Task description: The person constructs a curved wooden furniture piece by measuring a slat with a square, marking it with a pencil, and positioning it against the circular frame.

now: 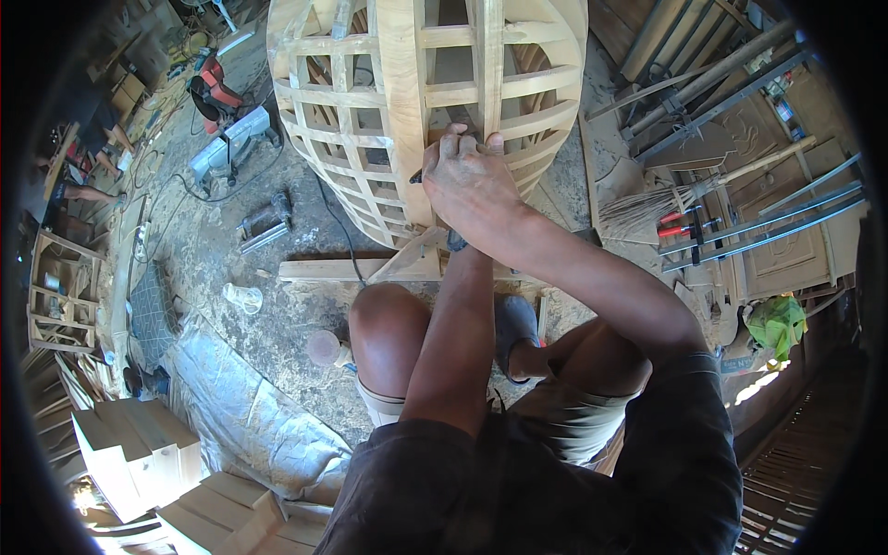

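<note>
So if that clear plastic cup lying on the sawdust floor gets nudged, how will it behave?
The clear plastic cup lies on its side, so it would probably roll in a curve rather than slide. It looks thin and empty, likely very light and easy to crush. The rough, sawdust-strewn floor may stop it quickly.

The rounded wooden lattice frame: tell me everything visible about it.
The rounded wooden lattice frame is pale, bare wood: curved vertical ribs crossed by short rails, leaving open square gaps. It bulges like a barrel, standing on a dusty floor above a wooden plank. The right hand presses on its lower part, gripping a dark tool; the left hand is hidden behind it.
</note>
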Available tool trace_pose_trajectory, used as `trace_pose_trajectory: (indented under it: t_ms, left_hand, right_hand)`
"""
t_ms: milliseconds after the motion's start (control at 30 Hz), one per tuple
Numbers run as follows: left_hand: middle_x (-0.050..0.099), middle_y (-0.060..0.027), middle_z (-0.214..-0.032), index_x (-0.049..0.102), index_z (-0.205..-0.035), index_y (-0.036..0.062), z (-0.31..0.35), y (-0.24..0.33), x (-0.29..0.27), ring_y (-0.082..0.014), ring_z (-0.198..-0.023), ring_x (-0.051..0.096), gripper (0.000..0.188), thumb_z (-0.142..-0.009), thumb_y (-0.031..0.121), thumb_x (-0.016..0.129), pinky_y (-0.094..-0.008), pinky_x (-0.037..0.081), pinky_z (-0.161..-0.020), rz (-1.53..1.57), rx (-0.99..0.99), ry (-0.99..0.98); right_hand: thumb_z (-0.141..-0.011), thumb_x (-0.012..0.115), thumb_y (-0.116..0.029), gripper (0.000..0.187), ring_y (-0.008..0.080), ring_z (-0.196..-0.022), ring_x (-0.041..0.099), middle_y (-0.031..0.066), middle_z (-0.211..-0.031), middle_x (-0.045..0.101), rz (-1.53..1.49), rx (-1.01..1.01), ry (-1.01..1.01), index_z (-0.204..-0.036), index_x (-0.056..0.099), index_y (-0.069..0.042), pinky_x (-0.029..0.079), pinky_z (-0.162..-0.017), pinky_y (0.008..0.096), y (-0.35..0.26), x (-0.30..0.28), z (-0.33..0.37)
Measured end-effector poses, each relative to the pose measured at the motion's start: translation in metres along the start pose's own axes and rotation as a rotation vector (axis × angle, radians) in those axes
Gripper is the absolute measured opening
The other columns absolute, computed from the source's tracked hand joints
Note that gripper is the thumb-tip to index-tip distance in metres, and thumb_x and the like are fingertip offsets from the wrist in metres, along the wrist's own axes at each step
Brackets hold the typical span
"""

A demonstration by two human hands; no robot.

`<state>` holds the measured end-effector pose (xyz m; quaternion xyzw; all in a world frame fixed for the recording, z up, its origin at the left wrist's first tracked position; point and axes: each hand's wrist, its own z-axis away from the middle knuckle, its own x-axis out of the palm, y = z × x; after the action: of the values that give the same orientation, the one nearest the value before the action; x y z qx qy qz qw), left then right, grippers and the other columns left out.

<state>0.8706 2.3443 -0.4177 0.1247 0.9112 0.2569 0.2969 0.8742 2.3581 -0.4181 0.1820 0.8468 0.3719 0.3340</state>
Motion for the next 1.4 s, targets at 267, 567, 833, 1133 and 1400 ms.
trace_pose_trajectory:
  t_ms: [267, 567, 833, 1133, 1400]
  left_hand:
    - [0.072, -0.0044, -0.107, 0.074, -0.081, -0.0004, -0.003, 0.0, -0.014, -0.0228, -0.095, 0.065, 0.029, -0.073, 0.026, 0.082, -0.0302, 0.054, -0.084, 0.056, -0.078, -0.041]
    - [0.071, -0.0116, -0.097, 0.051, -0.113, 0.0056, 0.004, -0.01, 0.015, -0.0326, -0.094, 0.065, 0.044, -0.086, 0.036, 0.069, -0.0445, 0.04, -0.093, 0.208, -0.099, -0.154]
    - [0.065, -0.0197, -0.101, 0.034, -0.124, 0.0121, 0.019, -0.023, 0.051, -0.0418, -0.098, 0.062, 0.042, -0.096, 0.031, 0.059, -0.0532, 0.036, -0.096, 0.488, -0.179, -0.272]
    - [0.064, -0.0204, -0.101, 0.033, -0.124, 0.0119, 0.018, -0.023, 0.048, -0.0438, -0.098, 0.061, 0.043, -0.096, 0.032, 0.059, -0.0527, 0.035, -0.098, 0.448, -0.172, -0.256]
    - [0.068, -0.0184, -0.092, 0.035, -0.124, 0.0089, 0.016, -0.026, 0.05, -0.0385, -0.094, 0.065, 0.047, -0.096, 0.038, 0.058, -0.0505, 0.033, -0.098, 0.47, -0.121, -0.212]
  right_hand:
    - [-0.084, 0.062, -0.018, 0.033, 0.0281, -0.085, 0.064, 0.0191, -0.1, 0.065, -0.548, -0.164, -0.106, -0.11, 0.064, 0.002, 0.054, -0.076, 0.0428, 0.033, -0.046, -0.004]
    - [-0.083, 0.061, -0.009, 0.022, 0.0277, -0.091, 0.065, 0.018, -0.106, 0.063, -0.984, -0.11, 0.171, -0.101, 0.062, 0.003, 0.054, -0.077, 0.0408, 0.072, -0.038, -0.007]
    - [-0.089, 0.07, -0.026, 0.031, 0.0272, -0.076, 0.067, 0.0144, -0.082, 0.067, -1.496, 0.524, 0.089, -0.104, 0.063, 0.0, 0.051, -0.071, 0.0381, 0.138, 0.033, -0.038]
    - [-0.085, 0.07, -0.033, 0.04, 0.0399, -0.092, 0.064, 0.0235, -0.092, 0.066, -1.547, 0.364, -0.193, -0.109, 0.065, -0.001, 0.05, -0.083, 0.0443, 0.117, 0.067, -0.047]
    - [-0.09, 0.065, -0.028, 0.046, 0.0316, -0.074, 0.064, 0.0176, -0.078, 0.064, -1.75, 0.378, -0.21, -0.124, 0.056, 0.001, 0.049, -0.074, 0.0419, 0.104, 0.081, -0.039]
